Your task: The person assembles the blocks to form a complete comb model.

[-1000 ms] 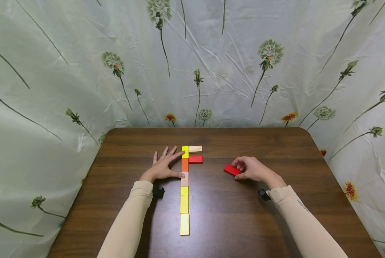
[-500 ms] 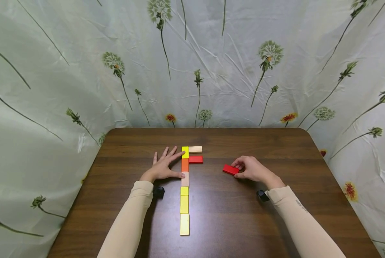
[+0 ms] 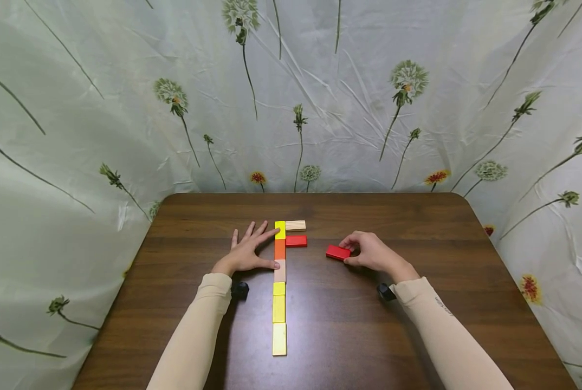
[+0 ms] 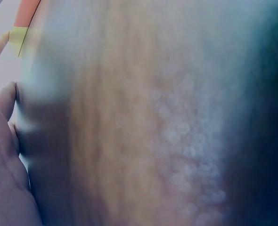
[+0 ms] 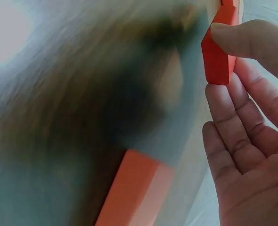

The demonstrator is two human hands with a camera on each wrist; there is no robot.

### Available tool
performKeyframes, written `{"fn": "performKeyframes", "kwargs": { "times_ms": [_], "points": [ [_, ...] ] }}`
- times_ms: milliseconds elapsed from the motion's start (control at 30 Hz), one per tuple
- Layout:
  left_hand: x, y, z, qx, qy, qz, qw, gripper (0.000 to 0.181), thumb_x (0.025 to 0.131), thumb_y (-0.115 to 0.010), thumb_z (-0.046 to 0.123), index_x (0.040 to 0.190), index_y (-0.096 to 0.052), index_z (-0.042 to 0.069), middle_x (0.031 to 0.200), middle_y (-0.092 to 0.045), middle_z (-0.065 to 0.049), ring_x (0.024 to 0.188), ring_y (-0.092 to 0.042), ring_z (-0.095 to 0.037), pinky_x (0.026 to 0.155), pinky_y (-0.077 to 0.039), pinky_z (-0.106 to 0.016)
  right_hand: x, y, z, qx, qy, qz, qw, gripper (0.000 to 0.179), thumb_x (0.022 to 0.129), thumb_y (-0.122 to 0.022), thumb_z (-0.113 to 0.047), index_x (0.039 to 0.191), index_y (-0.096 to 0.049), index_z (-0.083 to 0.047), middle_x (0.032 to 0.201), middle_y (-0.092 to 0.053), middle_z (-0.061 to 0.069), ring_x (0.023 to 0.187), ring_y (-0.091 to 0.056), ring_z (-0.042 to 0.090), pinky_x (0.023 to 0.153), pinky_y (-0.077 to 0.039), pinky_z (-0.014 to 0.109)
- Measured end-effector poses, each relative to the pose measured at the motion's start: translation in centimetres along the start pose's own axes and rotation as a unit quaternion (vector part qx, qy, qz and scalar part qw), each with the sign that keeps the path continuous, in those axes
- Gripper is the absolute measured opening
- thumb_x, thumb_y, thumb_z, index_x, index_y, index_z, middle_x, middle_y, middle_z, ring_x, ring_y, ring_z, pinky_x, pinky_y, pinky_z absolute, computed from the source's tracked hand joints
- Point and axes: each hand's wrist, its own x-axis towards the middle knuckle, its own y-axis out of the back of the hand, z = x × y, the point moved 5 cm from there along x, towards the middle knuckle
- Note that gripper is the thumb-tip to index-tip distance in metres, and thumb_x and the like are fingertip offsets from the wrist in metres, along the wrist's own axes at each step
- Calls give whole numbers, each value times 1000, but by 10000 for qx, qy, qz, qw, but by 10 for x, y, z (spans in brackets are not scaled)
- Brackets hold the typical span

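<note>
My right hand (image 3: 375, 254) pinches a red block (image 3: 337, 252) between thumb and fingers, right of the block row. In the right wrist view, the thumb (image 5: 240, 40) lies against this red block (image 5: 216, 59). Spread wide on the row's left side is my left hand (image 3: 244, 257). Its index fingertip touches the far yellow block (image 3: 279, 235); its thumb tip touches the pale pink block (image 3: 280, 275). An orange block (image 3: 279, 249) sits between those two. Jutting right from the row are a second red block (image 3: 296, 241) and a striped pale wooden block (image 3: 296, 225).
The row continues toward me with a short yellow block (image 3: 278, 288), a longer yellow block (image 3: 278, 309) and a pale yellow block (image 3: 279, 339). All lie on a dark wooden table (image 3: 213, 352). Behind it hangs a flower-patterned cloth (image 3: 349, 119).
My right hand has moved left and slightly away from me, bringing the pinched red block nearer the row. The left hand and the row have stayed put.
</note>
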Motion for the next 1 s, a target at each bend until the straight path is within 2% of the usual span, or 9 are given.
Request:
{"fn": "performKeyframes", "kwargs": {
  "times_ms": [267,1000],
  "points": [
    [2,-3,-3,-44,-104,53,9999,108,72,-83,81,165,-34,52,183,-8,3,170,11,-36,124,22,-72,11,-8,-13,-51,217,63,9997,31,85,-88,-8,115,-79,-4,107,-75,6,98,-71,19,93,-60,43],
    [5,-3,-10,42,-104,66,9999,109,71,-80,84,165,-33,55,183,-8,5,170,10,-35,125,20,-72,34,-34,-42,-16,492,-227,9985,28,89,-85,-9,117,-80,-8,114,-75,5,105,-70,20,98,-59,43]
  ]
}}
